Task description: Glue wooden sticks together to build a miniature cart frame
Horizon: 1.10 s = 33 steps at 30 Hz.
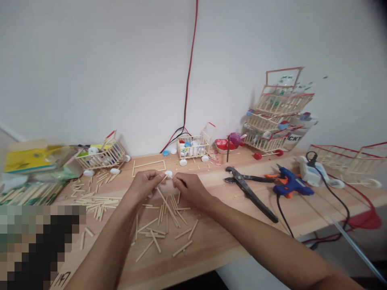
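The left hand [150, 182] apparently pinches a stick [163, 197] slanting rightward, toward the wearer; the right hand [190, 187] curls just beside; its hold cannot be told.

Bare forearms [242, 226] converge, left grip [148, 183] and right grip [189, 186] nearly meeting (fingers [151, 175] curled).

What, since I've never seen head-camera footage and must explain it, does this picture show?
There is no machine: these are a person's bare left hand and right hand, seen by a camera worn on the head, looking forward and down. On the wooden table lie scattered thin sticks, with pliers and a blue glue gun to the right; small stick-built carts stand toward the back. The hands are close together, a white disc between them; the left seems to pinch a longer stick, while the right's grip is too hidden to tell.
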Each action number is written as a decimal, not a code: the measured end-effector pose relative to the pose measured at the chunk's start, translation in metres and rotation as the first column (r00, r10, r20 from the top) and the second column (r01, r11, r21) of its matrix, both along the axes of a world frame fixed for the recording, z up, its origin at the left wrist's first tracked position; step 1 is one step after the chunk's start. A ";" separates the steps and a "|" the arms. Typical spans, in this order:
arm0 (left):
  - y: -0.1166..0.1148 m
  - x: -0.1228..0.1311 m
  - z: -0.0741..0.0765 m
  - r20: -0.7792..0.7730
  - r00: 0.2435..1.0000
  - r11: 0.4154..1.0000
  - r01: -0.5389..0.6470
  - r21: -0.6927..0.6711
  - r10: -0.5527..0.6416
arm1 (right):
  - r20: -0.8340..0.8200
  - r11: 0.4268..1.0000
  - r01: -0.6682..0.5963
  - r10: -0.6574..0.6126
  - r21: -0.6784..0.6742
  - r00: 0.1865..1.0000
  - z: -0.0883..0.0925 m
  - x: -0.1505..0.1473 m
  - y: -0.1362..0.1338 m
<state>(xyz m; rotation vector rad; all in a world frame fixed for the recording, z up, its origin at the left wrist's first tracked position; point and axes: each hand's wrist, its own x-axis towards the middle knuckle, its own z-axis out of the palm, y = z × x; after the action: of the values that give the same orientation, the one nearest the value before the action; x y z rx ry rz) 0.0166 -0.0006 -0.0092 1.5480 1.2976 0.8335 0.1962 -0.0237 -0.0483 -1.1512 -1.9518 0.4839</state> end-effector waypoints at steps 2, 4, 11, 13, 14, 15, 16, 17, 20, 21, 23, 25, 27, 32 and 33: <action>-0.001 0.001 0.000 0.015 1.000 1.000 -0.014 -0.019 0.014 | 0.007 1.000 0.000 0.000 0.003 1.000 -0.001 0.000 0.000; -0.002 0.002 0.001 0.025 0.999 0.999 -0.028 -0.035 0.029 | 0.014 1.000 0.000 0.000 0.003 1.000 -0.002 0.000 0.001; 0.001 0.001 -0.001 0.050 0.998 0.999 -0.033 -0.019 0.034 | 0.034 1.000 -0.018 0.018 0.011 0.999 -0.003 -0.001 0.000; 0.000 0.001 0.000 0.068 0.997 0.999 -0.032 -0.015 0.032 | 0.035 1.000 -0.017 0.017 0.004 0.999 -0.002 -0.001 0.000; -0.001 0.001 0.001 0.080 0.996 1.000 -0.027 -0.010 0.028 | 0.034 1.000 -0.015 0.015 0.002 0.999 -0.002 -0.001 0.000; -0.002 0.001 0.002 0.091 0.996 1.000 -0.020 -0.005 0.021 | 0.031 1.000 -0.012 0.012 -0.002 0.999 -0.001 -0.001 0.000; -0.004 0.001 0.004 0.099 0.995 1.000 -0.015 -0.002 0.015 | 0.028 1.000 -0.008 0.008 -0.005 1.000 -0.001 -0.001 -0.001; -0.005 0.002 0.005 0.107 0.994 1.000 -0.014 0.003 0.014 | 0.026 1.000 -0.004 0.004 -0.008 1.000 0.000 -0.001 -0.001; -0.006 0.004 0.010 0.116 0.993 0.999 -0.024 0.036 0.020 | 0.027 1.000 0.003 -0.003 -0.022 1.000 0.001 -0.001 -0.001; -0.006 0.005 0.010 0.112 0.993 0.998 -0.027 0.051 0.021 | 0.028 1.000 0.005 -0.005 -0.025 1.000 0.001 -0.001 -0.001; -0.005 0.006 0.010 0.093 0.995 0.996 -0.027 0.084 0.019 | 0.029 1.000 0.007 -0.006 -0.026 1.000 0.001 -0.001 -0.001; -0.003 0.006 0.009 0.055 0.998 0.995 -0.017 0.097 0.012 | 0.028 1.000 0.000 0.000 -0.019 1.000 0.001 -0.001 -0.001; -0.003 0.005 0.007 0.011 1.000 0.997 -0.004 0.080 0.003 | 0.026 1.000 -0.009 0.010 -0.009 1.000 0.000 -0.001 -0.001; -0.004 0.003 0.005 0.015 1.000 1.000 0.022 0.018 -0.022 | 0.022 1.000 -0.018 0.018 -0.002 1.000 0.000 -0.001 -0.001; -0.004 0.003 0.004 0.034 0.999 1.000 0.027 0.011 -0.028 | 0.026 1.000 -0.021 0.021 -0.004 0.999 -0.001 -0.001 -0.001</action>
<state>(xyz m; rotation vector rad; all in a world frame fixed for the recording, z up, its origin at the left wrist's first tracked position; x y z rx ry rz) 0.0191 -0.0042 -0.0049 1.5499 1.2467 0.8468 0.1951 -0.0251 -0.0488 -1.1459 -1.9878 0.4860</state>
